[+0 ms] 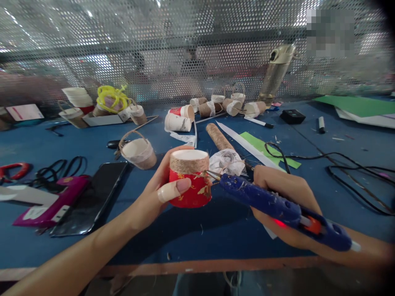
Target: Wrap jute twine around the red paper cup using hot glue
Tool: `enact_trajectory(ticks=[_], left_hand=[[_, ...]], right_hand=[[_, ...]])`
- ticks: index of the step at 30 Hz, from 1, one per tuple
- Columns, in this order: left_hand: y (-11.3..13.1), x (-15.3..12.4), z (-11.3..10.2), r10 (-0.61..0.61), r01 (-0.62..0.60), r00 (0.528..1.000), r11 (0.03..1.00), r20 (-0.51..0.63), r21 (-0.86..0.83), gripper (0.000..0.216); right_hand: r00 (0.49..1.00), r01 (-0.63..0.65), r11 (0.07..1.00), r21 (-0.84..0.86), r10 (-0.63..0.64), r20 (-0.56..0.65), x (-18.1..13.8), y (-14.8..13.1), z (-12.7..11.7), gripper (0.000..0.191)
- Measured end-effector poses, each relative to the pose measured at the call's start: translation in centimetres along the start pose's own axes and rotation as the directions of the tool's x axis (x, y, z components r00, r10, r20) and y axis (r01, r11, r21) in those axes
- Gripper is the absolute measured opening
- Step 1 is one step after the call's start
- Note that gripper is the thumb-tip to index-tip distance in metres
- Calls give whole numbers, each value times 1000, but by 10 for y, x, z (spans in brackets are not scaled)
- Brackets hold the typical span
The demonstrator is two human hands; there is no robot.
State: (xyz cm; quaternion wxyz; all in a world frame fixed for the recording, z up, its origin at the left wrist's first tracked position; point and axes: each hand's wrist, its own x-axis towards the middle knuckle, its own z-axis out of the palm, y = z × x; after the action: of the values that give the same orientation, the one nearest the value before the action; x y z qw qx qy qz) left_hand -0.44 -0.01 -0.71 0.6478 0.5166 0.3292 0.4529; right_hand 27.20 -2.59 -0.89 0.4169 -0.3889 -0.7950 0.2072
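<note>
My left hand (160, 191) is wrapped round a red paper cup (190, 185), held bottom up, with brown twine wound round its upper part. A plaster covers my thumb. My right hand (285, 197) grips a blue glue gun (277, 207). Its metal nozzle touches the cup's side just below the twine. A spool of twine (218, 137) and a crumpled bit of patterned paper (227, 161) lie just behind the cup on the blue table (216, 230).
A twine-wrapped cup with a handle (138, 152) stands at the left, beside a black phone (89, 197) and a magenta case (51, 207). Several wrapped cups (228, 105) lie at the back by the perforated metal screen (154, 49). Black cables (339, 164) run across the right.
</note>
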Motion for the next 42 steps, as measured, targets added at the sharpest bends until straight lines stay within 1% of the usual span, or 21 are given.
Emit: enact_trajectory(ticks=[2,5,9,13,18,22,26,30,31,33,36,38,39,40,42], left_hand=[[2,0,3,5,-5,1000,1000,9,4,59],[7,-1,8,-12,12,1000,1000,-12,10,59],[14,-3,14,-21,24,999,997,39,-70,61],[11,-1,9,-4,10,997,996,71,-88,63],[6,1,3,-18,23,992,999,123,-35,67],[7,0,4,-40,41,996,999,85,-11,72],[3,0,0,-20,28,993,998,116,-63,73],[-2,2,-3,4,4,997,995,73,-100,69],[-2,2,-2,7,-2,998,996,58,-92,68],[-2,3,-1,13,-10,999,998,42,-61,67],[-1,5,3,-1,1,999,1000,41,-21,66],[-1,5,5,-17,18,999,1000,51,-5,64],[-1,5,6,-27,27,998,1000,58,2,62],[-2,5,7,-38,38,997,999,67,12,61],[-3,5,10,-51,49,995,998,89,28,57]], right_hand=[[1000,14,1000,-16,-14,-10,-1,0,0,33],[999,34,999,-38,-34,5,-1,0,-1,34],[1000,22,999,-47,-21,10,1,2,-3,33],[1000,22,1000,18,-22,19,2,3,-4,34],[1000,-5,1000,-27,4,-12,1,-4,-3,31],[1000,1,999,-41,-1,-8,1,-5,-3,30],[1000,17,1000,-24,-17,5,3,-1,-4,29],[1000,-18,1000,19,18,2,7,2,-5,29],[1000,-27,999,17,27,-5,8,2,-5,28],[997,-34,999,20,35,-63,9,3,-5,27],[982,-66,996,58,75,-172,8,5,-2,23],[975,-75,990,118,97,-199,8,7,3,16],[975,-78,984,160,109,-194,8,7,6,21],[974,-70,975,213,113,-195,8,8,9,32],[978,-85,938,335,142,-150,9,8,15,43]])
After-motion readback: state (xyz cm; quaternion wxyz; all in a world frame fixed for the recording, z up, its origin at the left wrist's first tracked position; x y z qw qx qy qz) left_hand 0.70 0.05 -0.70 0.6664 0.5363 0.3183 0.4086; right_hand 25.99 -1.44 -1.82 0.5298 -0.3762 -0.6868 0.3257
